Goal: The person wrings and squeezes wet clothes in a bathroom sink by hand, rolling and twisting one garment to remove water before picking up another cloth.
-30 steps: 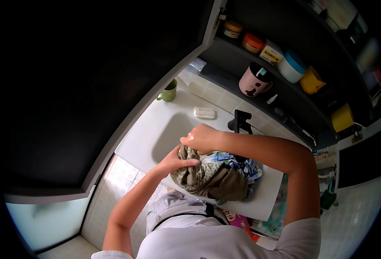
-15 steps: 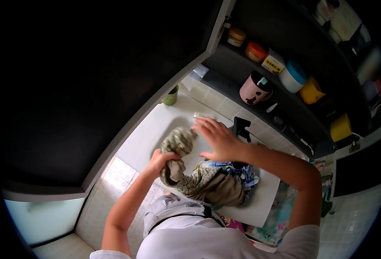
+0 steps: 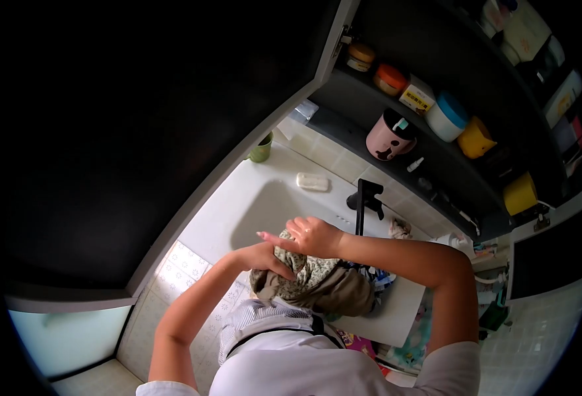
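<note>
A bunched garment with a speckled green-and-cream pattern (image 3: 312,269) lies over the near edge of the white sink (image 3: 258,208). My left hand (image 3: 268,259) grips its left end. Right beside it my right hand (image 3: 314,236) is closed over the top of the same garment, its curled fingers partly hiding the cloth. Joined to or lying against the patterned part is a brown cloth (image 3: 347,290). Blue-and-white cloth (image 3: 380,278) shows behind, to the right.
A black faucet (image 3: 368,195) stands behind the basin, with a bar of soap (image 3: 312,181) on the rim. At the back left corner sits a green cup (image 3: 262,149). A dark shelf above holds a pink mug (image 3: 390,136), jars and boxes. The cabinet door (image 3: 225,155) hangs open at left.
My left hand has lowered the bunched garment towards me, uncovering the basin. My right hand, spread and apart from the cloth before, has come down and closed on it.
</note>
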Available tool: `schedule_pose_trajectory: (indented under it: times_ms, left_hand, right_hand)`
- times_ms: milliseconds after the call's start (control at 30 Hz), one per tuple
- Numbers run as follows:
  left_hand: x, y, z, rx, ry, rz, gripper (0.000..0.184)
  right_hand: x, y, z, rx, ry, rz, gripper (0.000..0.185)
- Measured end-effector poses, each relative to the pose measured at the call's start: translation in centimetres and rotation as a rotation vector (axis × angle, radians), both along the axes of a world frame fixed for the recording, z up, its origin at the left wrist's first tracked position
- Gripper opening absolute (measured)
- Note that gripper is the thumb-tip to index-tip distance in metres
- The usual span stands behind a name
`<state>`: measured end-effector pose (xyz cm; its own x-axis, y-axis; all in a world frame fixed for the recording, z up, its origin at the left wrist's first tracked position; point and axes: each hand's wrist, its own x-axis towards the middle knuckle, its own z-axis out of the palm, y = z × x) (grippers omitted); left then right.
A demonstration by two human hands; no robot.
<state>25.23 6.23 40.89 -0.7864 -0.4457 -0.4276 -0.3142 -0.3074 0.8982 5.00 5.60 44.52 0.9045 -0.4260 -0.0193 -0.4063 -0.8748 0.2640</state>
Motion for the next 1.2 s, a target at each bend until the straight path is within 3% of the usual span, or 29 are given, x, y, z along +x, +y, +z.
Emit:
schedule_pose_trajectory:
  times_ms: [33,133,167,267,300,400,500,600,733,867,1000,1033,1100,1167,1200]
  left_hand:
    - [-0.4,0.6,-0.5,-0.127,0.040,0.044,0.051]
    - [-0.9,0.8,-1.8,-0.370,-0.002,0.069,0.049]
    - [-1.0,0.7,-1.9,-0.390,-0.049,0.054,0.049]
    - [-1.0,0.5,-1.2,-0.483,-0.260,-0.011,0.046]
    - [-1.0,0.7,-0.5,-0.534,-0.328,-0.038,0.046]
    - [-1.1,1.1,-1.6,-0.659,-0.381,-0.013,0.046]
    - [-1.0,1.2,-2.0,-0.729,-0.377,0.042,0.046]
    - [-1.0,1.0,-1.3,-0.770,-0.433,0.069,0.044]
    - [-1.8,0.7,-0.5,-0.726,-0.598,-0.057,0.050]
    - [-2.7,2.1,-2.7,-1.104,-0.218,0.232,0.052]
    - [-3.6,3.0,-3.5,-1.149,-0.161,0.178,0.042]
    - [-3.6,2.9,-4.1,-1.207,-0.207,0.171,0.039]
    - [-3.0,2.7,-4.8,-1.346,-0.233,0.216,0.033]
    - [-2.6,2.2,-3.0,-1.050,-0.383,0.296,0.042]
    - [-2.6,1.7,-1.7,-0.898,-0.450,0.331,0.047]
  right_hand:
    - [-0.3,-0.6,-0.4,-0.186,-0.087,0.053,0.060]
    - [-1.1,-1.8,-2.0,0.055,-0.005,-0.074,0.057]
    - [-1.0,-1.7,-2.0,0.137,-0.074,-0.098,0.049]
    - [-0.2,-1.5,-0.5,0.408,0.148,-0.287,0.031]
    - [-0.8,-1.4,-1.7,0.433,0.008,-0.252,0.025]
    - [-2.0,-1.1,-4.5,0.588,-0.270,-0.166,0.029]
    - [-2.5,-0.8,-6.1,0.842,-0.379,-0.313,0.031]
    - [-1.5,0.3,-2.7,1.655,-0.508,-0.781,0.040]
    - [-1.8,1.1,-2.1,1.736,-0.577,-1.049,0.044]
    - [-3.1,0.8,-3.1,2.059,-0.669,-1.194,0.041]
    - [-3.2,2.7,-3.5,2.329,-0.977,-1.183,0.037]
    - [-2.8,2.7,-3.0,2.410,-1.000,-1.136,0.045]
    - [-3.1,3.0,-1.4,2.358,-1.073,-1.099,0.051]
    - [-3.2,3.1,-0.6,2.179,-1.162,-1.106,0.067]
    - [-3.3,3.3,-0.9,1.607,-1.148,-0.925,0.069]
